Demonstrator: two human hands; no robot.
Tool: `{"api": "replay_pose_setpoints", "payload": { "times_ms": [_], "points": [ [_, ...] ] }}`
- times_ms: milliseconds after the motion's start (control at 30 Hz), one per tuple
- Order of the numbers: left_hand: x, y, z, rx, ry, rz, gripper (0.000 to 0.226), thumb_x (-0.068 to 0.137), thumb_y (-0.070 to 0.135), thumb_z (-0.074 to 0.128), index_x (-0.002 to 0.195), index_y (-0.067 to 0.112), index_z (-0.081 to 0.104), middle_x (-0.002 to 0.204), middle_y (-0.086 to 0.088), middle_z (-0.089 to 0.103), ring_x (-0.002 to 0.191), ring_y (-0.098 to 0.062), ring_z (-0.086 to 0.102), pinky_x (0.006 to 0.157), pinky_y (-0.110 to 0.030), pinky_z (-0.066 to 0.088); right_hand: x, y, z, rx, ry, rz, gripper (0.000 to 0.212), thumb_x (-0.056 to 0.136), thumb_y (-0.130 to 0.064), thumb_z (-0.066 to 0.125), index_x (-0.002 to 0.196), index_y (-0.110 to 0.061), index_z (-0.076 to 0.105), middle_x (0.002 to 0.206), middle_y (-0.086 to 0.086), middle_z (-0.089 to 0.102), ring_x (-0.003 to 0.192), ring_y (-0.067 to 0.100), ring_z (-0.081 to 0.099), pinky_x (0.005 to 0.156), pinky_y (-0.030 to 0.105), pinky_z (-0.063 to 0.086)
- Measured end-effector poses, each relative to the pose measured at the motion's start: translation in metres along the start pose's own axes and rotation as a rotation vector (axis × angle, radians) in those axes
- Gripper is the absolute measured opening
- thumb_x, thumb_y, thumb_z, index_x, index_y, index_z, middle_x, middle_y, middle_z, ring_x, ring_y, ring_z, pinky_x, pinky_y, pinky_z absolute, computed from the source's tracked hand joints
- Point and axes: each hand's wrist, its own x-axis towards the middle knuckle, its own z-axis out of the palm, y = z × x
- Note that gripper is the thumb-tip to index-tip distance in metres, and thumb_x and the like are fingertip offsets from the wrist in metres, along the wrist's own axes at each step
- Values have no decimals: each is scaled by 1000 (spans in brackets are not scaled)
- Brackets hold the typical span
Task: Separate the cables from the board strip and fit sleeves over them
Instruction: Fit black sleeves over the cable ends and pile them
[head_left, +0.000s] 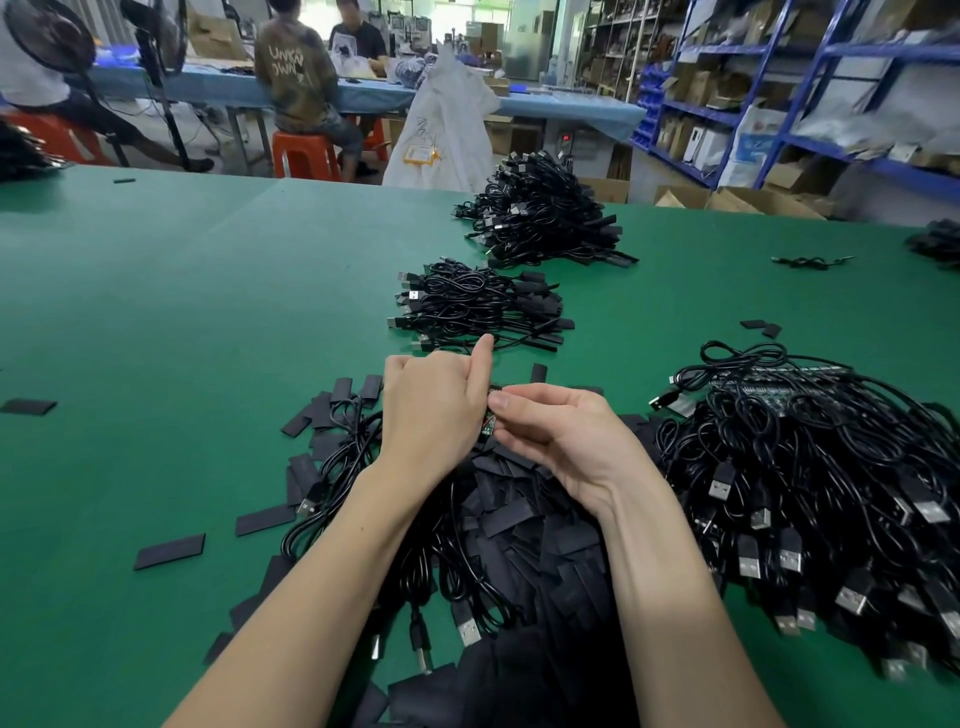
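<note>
Both grips are pinched on one small circuit board (488, 423), held above the table's near middle: the left hand (434, 410) is curled round it from the left, index finger pointing away, while the right hand (558, 439) nips it between thumb and fingertips. Only a green sliver of the board is seen between the hands; whether a sleeve is already on it cannot be told. Beneath the wrists a heap of flat black sleeves (524, 525) is spread toward the near edge, with strays scattered to the left. A few loose cables (337, 467) with USB plugs lie beside and under the left forearm. Toward the right edge a large tangle of cables (810, 493) is piled, a board strip (763, 397) resting on top at its far side. Beyond the hands a small pile of finished cables (478, 306) is shown, and a larger pile (545, 218) near the far edge. The green table (182, 312) carries all of these.
</note>
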Motion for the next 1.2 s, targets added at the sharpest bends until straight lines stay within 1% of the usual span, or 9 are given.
{"api": "replay_pose_setpoints", "payload": {
  "times_ms": [200,300,467,567,733,867,933,1033,1200],
  "points": [
    [0,1,-2,-53,-5,-13,71,107,37,43,41,20,24,32,2,23,38,-11,30,77,-35,31,0,-2,0,11,-24,6,11,70,-4,80,62,-11,79,72,7,72,61,11,68,66,21,60],
    [0,2,-2,-86,-23,-35,71,107,38,43,41,20,25,33,2,38,38,-10,31,73,-34,28,-1,-1,-1,22,-34,7,4,61,-8,81,62,-10,78,70,7,72,59,11,68,64,21,60],
    [2,1,-4,-230,-71,-91,72,107,42,40,42,15,30,35,6,37,42,-16,36,58,-31,28,0,-1,-3,72,-55,31,14,62,-8,81,75,-6,76,71,6,72,60,10,68,63,22,59],
    [7,-1,-8,-321,-136,-150,71,107,47,39,50,8,55,41,7,46,51,-15,47,66,-34,41,0,-2,0,31,-73,14,19,62,-11,83,80,-6,77,73,4,73,62,10,69,63,21,59],
    [12,-13,-21,-257,-107,-152,68,107,51,32,54,21,64,48,12,58,61,-18,59,89,-42,49,-2,-11,-6,6,-53,-57,12,63,-13,84,74,-14,79,77,3,73,66,11,69,66,20,59],
    [13,-16,-21,-227,-41,-2,35,107,43,40,91,25,66,91,10,67,94,-16,58,91,-38,46,-3,-17,-16,9,31,-168,16,66,-15,85,80,-13,77,77,2,73,67,10,69,65,19,58],
    [14,-13,-21,-234,-107,128,29,105,41,45,88,27,64,92,12,65,97,-11,54,87,-29,42,-2,-16,-16,3,73,-203,10,77,-10,82,84,-12,75,75,1,73,67,9,68,66,19,57],
    [12,-13,-24,-230,-320,201,49,106,47,40,68,31,66,79,11,65,90,-1,55,83,-22,37,1,-14,-16,-10,98,-219,7,84,-7,78,88,-10,74,76,1,72,70,10,69,67,21,58],
    [11,-22,-28,-89,-525,155,62,105,54,34,63,21,66,70,0,64,70,-12,61,78,-34,48,2,-15,-21,87,215,-246,6,84,-4,78,86,-8,73,75,0,73,69,10,69,67,23,59]
  ]
}}
